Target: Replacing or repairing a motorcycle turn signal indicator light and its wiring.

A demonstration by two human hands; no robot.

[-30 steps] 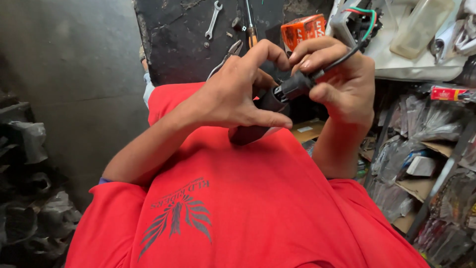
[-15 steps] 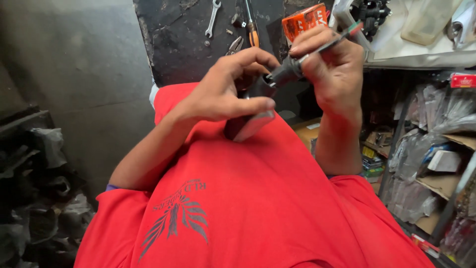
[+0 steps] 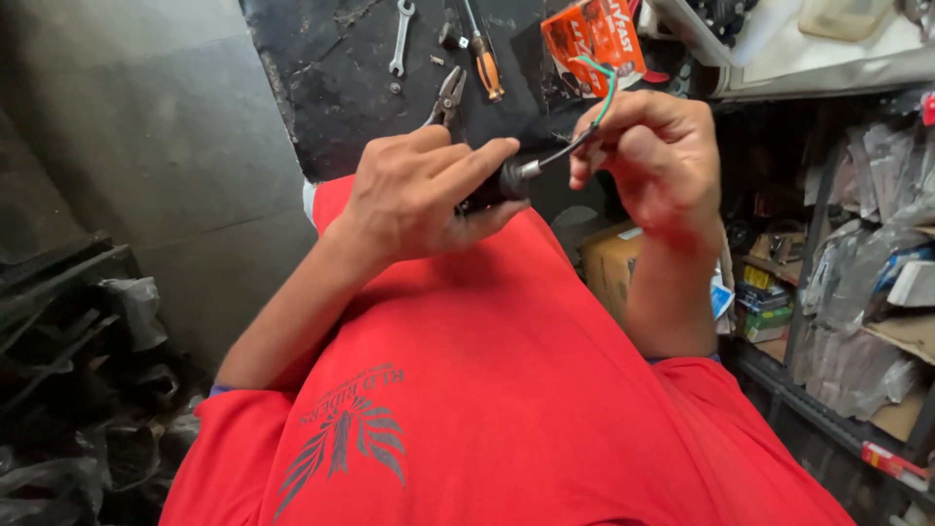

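My left hand (image 3: 419, 195) is closed around a small black cylindrical part (image 3: 506, 180) with a metal collar at its end. A thin black cable runs from that collar to my right hand (image 3: 657, 156), which pinches the cable's green and white wires (image 3: 604, 88) between thumb and fingers. Both hands are held above my red shirt (image 3: 487, 409). Most of the black part is hidden inside my left fist.
On the dark floor mat (image 3: 331, 88) beyond my hands lie a spanner (image 3: 399, 39), pliers (image 3: 448, 97), an orange-handled screwdriver (image 3: 484, 58) and an orange box (image 3: 594, 39). Shelves with packets and boxes (image 3: 838, 282) stand on the right. Dark bags and scrap (image 3: 88, 370) are piled on the left.
My hands have drawn apart: the left one now holds the black part alone, while the right has slid out along the cable to the wire ends.
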